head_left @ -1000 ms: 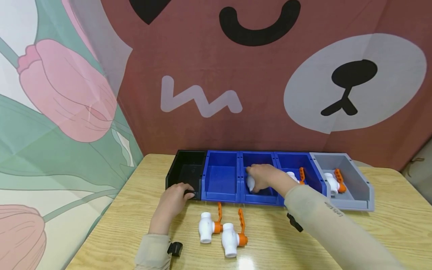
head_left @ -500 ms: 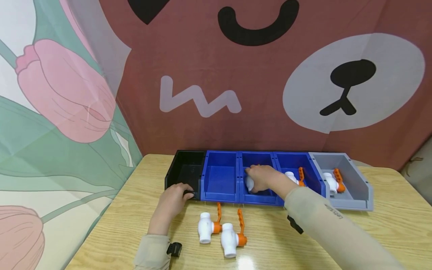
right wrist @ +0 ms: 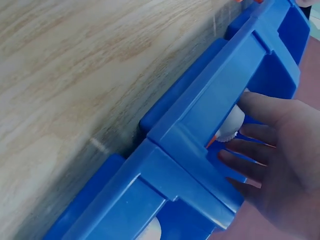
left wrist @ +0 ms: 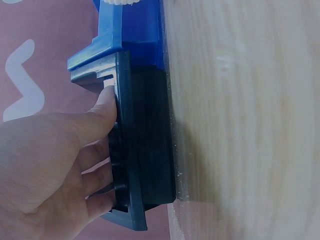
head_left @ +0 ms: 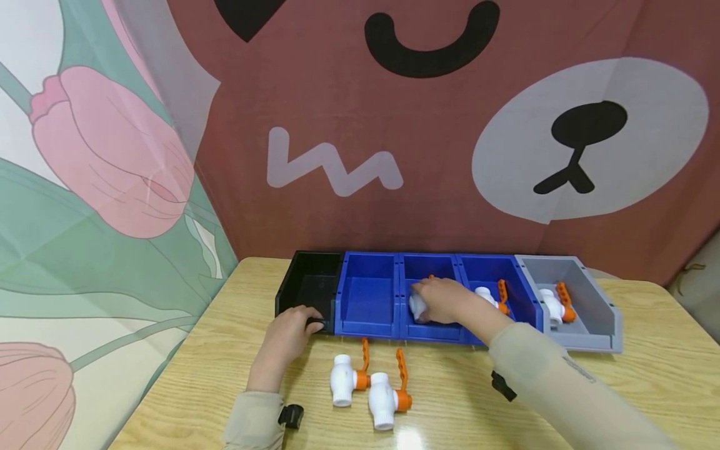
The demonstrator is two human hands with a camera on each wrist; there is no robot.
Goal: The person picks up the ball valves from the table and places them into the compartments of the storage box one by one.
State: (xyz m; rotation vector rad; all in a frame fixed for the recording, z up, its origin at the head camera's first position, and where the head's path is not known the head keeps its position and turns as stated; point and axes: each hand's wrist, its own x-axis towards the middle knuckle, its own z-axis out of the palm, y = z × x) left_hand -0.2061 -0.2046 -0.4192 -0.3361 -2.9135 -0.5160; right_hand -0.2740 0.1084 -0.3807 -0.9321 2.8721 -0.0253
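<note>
Half-curled, the right hand pinches a white valve inside the middle blue bin, one o'clock from two loose valves; the left hand (nine o'clock from it) grips the black bin. From afar, I'd fear slack fingertips letting the valve roll.

I see a beige fabric left sleeve, a squarish black piece at its cuff. The matching right sleeve carries small dark lettering, too blurred for me to read, and an oblong black piece shows at its lower edge.
</note>
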